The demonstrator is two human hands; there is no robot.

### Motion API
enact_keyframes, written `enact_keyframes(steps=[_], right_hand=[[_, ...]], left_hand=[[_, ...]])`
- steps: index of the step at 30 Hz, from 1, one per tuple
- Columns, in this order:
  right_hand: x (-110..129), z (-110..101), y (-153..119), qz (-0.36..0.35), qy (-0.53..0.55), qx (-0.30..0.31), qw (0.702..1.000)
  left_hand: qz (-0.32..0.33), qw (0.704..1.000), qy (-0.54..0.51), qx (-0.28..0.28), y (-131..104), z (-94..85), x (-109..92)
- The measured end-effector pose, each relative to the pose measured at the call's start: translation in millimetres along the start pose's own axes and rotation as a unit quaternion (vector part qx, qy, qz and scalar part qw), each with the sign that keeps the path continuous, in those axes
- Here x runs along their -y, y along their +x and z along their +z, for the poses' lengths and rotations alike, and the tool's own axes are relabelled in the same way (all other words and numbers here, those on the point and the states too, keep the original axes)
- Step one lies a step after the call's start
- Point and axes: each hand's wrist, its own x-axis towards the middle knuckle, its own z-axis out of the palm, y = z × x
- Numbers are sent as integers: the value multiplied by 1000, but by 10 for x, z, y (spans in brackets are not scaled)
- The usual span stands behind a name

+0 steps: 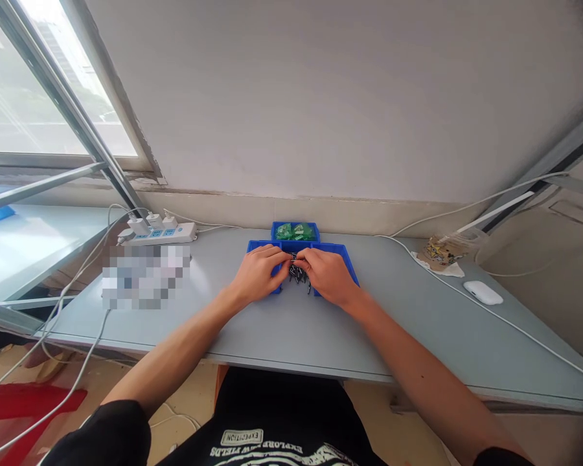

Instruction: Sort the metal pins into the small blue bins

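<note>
My left hand (260, 272) and my right hand (328, 275) meet at the fingertips, both closed in a pinch. Something small sits between them, mostly hidden by the fingers; its kind does not show. Just below the fingertips lies a pile of small dark, shiny metal-looking pieces (298, 274). Blue plastic bins stand around the hands: a left bin (252, 246) partly under my left hand, and a right bin (346, 256) partly under my right. Behind them, a further blue bin (274, 232) holds green packets (301, 231). The contents of the side bins are covered by my hands.
On the grey table (282, 336), a white power strip (175, 233) with plugs stands at the back left, a blurred patch before it. At right are a brown patterned bag (440, 252), a white earbud case (483, 292) and a long white cable (525, 334). A wall rises behind.
</note>
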Motion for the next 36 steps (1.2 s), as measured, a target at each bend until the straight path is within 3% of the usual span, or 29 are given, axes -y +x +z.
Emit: enact_keyframes(steps=[18,36], right_hand=[[6,-19,3,0,-12,23,1000],[23,-36,18,-24,7,-8,1000]], left_hand=[[-4,1000,3,5,-1,3,9],[-4,1000,-2,8,-5,-11,7]])
